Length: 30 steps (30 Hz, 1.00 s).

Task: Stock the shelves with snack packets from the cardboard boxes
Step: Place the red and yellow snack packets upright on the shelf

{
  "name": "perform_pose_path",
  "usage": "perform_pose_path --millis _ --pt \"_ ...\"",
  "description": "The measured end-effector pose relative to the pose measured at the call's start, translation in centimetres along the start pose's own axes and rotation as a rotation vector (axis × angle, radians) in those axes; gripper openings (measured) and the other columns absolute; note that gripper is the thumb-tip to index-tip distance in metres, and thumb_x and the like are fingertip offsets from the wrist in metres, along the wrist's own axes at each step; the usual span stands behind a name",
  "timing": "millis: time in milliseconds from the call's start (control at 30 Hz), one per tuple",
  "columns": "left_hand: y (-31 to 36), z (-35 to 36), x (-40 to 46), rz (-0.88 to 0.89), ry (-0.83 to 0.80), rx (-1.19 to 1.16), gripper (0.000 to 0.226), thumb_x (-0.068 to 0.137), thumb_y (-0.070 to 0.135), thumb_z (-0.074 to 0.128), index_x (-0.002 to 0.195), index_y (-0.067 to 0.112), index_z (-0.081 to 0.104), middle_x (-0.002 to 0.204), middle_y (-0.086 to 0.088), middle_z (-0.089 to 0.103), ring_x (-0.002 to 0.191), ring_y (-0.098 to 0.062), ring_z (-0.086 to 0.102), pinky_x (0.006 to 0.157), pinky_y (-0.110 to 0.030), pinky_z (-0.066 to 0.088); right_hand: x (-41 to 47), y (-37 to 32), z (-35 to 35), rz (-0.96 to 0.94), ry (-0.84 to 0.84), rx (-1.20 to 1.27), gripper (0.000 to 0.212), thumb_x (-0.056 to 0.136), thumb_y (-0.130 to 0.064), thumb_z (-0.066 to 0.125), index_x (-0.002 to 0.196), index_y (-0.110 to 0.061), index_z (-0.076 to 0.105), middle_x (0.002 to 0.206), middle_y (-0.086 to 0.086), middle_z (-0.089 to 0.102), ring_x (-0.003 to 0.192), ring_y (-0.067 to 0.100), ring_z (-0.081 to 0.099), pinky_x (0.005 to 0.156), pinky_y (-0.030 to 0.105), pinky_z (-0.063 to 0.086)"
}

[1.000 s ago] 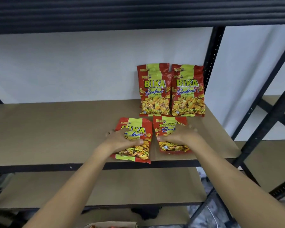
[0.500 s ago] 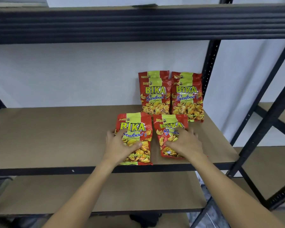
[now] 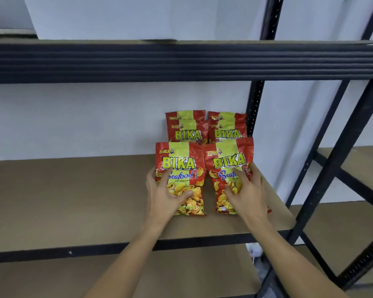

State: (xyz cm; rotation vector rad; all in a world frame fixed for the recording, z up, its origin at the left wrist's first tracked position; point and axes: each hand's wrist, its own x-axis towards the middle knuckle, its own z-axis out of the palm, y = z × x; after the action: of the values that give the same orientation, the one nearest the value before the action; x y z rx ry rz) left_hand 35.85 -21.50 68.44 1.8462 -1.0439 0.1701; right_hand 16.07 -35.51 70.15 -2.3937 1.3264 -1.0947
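Two red and yellow BIKA Seafood snack packets stand side by side near the right end of the brown shelf board [image 3: 73,201]. My left hand [image 3: 166,193] grips the left packet [image 3: 179,161], thumb across its front and fingers round its left edge. My right hand [image 3: 247,191] holds the right packet [image 3: 228,157], fingers spread over its front and right edge. Right behind them, more of the same packets [image 3: 185,126] stand in two stacks against the white wall, their lower halves hidden. No cardboard box is in view.
A black shelf beam [image 3: 181,61] runs overhead. A black upright post [image 3: 254,104] stands just right of the packets. Below is a lower brown shelf [image 3: 52,278]. A second black rack [image 3: 353,168] with brown boards adjoins on the right.
Both front packets lay flat on the shelf before. They have been tipped upright and moved back toward the rear packets, with my hands staying on them. The view has tilted upward.
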Motion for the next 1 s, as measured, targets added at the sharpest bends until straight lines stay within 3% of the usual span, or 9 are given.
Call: perform_pose_path --millis 200,433,600,800,1000 --pt "0.8 3.3 3.2 -0.002 0.047 0.019 0.089 0.064 0.055 0.085 0.139 0.022 0.053 0.151 -0.010 0.022 0.143 -0.027 0.023 0.099 -0.030 0.032 3.3 2.1 1.2 -0.012 0.100 0.061 0.054 0.082 -0.034 0.075 0.134 -0.027 0.061 0.152 0.013 0.035 0.131 0.035 0.039 0.095 0.047 0.047" --pt "0.6 6.9 6.4 -0.001 0.097 0.024 0.083 0.071 0.053 0.081 0.140 0.019 0.050 0.152 -0.009 0.020 0.144 -0.026 0.022 0.105 -0.031 0.032 6.7 3.1 4.5 -0.037 0.150 0.107 0.053 0.082 -0.030 0.076 0.132 -0.025 0.061 0.152 0.017 0.034 0.128 0.038 0.041 0.094 0.049 0.048" --pt "0.0 8.6 8.4 0.004 0.118 0.066 0.073 0.080 0.046 0.076 0.142 0.018 0.047 0.153 -0.002 0.018 0.144 -0.022 0.022 0.105 -0.034 0.037 9.0 3.7 7.3 -0.048 0.139 0.041 0.054 0.086 -0.039 0.069 0.137 -0.028 0.056 0.153 0.019 0.032 0.132 0.040 0.040 0.097 0.056 0.047" --pt "-1.2 9.7 9.1 -0.006 0.144 0.180 0.065 0.085 0.046 0.071 0.140 0.018 0.050 0.150 -0.009 0.026 0.135 -0.023 0.027 0.105 -0.036 0.037 9.6 4.2 8.7 -0.026 0.112 -0.067 0.066 0.086 -0.056 0.049 0.147 -0.033 0.041 0.162 0.017 0.019 0.146 0.041 0.023 0.111 0.056 0.032" --pt "-1.6 10.2 9.9 0.030 0.148 0.368 0.062 0.090 0.051 0.064 0.141 0.019 0.050 0.149 -0.016 0.029 0.123 -0.031 0.040 0.096 -0.044 0.048 9.5 4.5 9.1 -0.035 0.032 -0.144 0.083 0.080 -0.060 0.058 0.153 -0.033 0.030 0.166 0.016 0.002 0.152 0.041 0.004 0.118 0.059 0.021"
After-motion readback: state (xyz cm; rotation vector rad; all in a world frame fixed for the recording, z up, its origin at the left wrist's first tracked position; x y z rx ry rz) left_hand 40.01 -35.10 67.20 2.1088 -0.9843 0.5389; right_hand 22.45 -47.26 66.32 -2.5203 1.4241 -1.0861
